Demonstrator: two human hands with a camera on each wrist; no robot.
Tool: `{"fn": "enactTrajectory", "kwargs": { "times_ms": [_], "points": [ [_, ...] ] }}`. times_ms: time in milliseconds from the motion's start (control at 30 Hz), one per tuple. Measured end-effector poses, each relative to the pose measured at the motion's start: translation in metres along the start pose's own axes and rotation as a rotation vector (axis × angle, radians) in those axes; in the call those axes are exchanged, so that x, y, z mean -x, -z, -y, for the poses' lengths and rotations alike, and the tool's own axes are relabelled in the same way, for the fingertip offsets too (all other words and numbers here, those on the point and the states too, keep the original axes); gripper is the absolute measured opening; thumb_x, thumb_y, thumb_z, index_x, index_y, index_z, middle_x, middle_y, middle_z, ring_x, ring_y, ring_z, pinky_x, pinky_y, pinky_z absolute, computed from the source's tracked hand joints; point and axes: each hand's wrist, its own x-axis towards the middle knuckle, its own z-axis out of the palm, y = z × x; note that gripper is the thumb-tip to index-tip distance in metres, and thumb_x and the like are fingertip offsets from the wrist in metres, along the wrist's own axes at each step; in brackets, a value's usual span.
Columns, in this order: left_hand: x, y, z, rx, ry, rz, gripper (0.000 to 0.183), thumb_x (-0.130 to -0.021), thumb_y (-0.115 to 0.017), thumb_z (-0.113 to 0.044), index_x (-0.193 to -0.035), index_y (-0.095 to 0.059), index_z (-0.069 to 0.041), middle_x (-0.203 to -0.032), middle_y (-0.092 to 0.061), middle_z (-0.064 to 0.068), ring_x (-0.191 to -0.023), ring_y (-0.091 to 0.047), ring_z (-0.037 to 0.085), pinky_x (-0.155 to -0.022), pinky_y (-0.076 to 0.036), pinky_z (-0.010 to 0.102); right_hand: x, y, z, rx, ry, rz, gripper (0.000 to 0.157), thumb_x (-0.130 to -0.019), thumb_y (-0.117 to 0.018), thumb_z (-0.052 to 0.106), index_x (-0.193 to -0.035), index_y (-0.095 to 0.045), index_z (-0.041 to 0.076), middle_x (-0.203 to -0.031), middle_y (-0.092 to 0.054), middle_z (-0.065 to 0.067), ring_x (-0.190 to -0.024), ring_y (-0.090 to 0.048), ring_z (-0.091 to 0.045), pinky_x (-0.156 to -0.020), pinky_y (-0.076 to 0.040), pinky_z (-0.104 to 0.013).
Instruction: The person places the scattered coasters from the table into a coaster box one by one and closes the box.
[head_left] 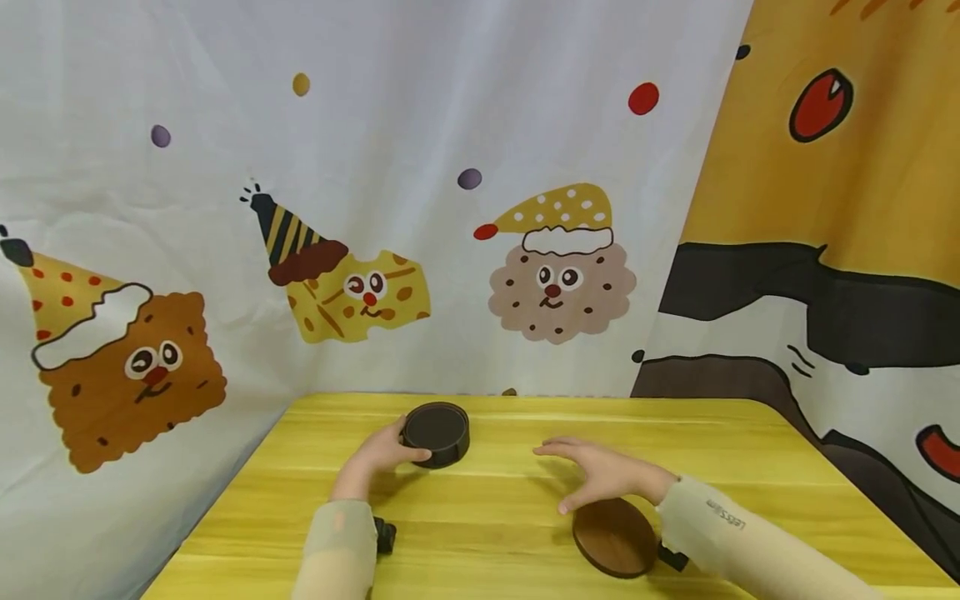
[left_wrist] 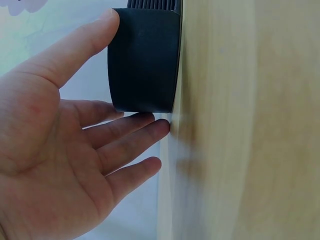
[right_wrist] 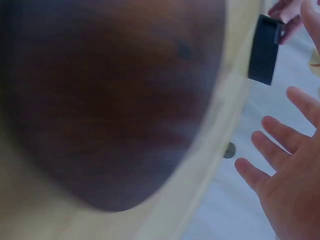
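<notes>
A black round coaster holder (head_left: 437, 433) stands on the wooden table toward its back edge. My left hand (head_left: 381, 450) grips its left side, thumb at the front and fingers behind. In the left wrist view, ridged dark edges, like a stack of thin discs, show in a gap of the holder (left_wrist: 145, 60). My right hand (head_left: 600, 473) hovers with spread fingers and holds nothing. Just below it lies a round brown wooden coaster (head_left: 615, 540), which fills much of the right wrist view.
The yellow wood-grain table (head_left: 480, 533) ends at a pale printed curtain (head_left: 420, 167) with cartoon biscuits and cheese. Bare tabletop separates the holder from the wooden coaster. A black wrist camera (head_left: 385, 536) sits by the left sleeve.
</notes>
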Motion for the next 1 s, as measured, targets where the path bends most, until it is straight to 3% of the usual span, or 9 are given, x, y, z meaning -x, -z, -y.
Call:
{"fn": "enactTrajectory", "kwargs": {
  "times_ms": [400,733,1000],
  "points": [
    [-0.001,-0.002,0.003,0.018,-0.019,0.008,0.094,-0.082,-0.079,-0.033,-0.150,-0.027,0.006,-0.142,-0.042,0.030,-0.128,-0.041,0.049,-0.100,-0.036,0.061,0.058,-0.015,-0.008,0.063,0.102,0.098,0.103,-0.069,-0.084,0.052,-0.152,-0.035,0.016,-0.153,-0.028,-0.021,-0.136,-0.031,-0.041,-0.098,-0.038,-0.061],
    [-0.004,0.000,0.003,0.032,-0.012,0.010,0.094,-0.082,-0.079,-0.033,-0.151,-0.027,0.003,-0.143,-0.042,0.029,-0.128,-0.040,0.049,-0.099,-0.036,0.061,0.074,-0.018,-0.012,0.096,0.139,0.080,0.102,-0.068,-0.084,0.054,-0.150,-0.037,0.017,-0.149,-0.032,-0.024,-0.131,-0.036,-0.044,-0.095,-0.043,-0.052],
    [-0.003,0.000,0.004,0.035,-0.004,0.013,0.094,-0.082,-0.079,-0.033,-0.151,-0.026,0.004,-0.144,-0.041,0.029,-0.129,-0.040,0.048,-0.100,-0.036,0.060,0.082,-0.020,-0.017,0.069,0.084,0.077,0.100,-0.068,-0.083,0.055,-0.150,-0.039,0.020,-0.147,-0.036,-0.020,-0.129,-0.040,-0.037,-0.092,-0.045,-0.044]
  ]
}}
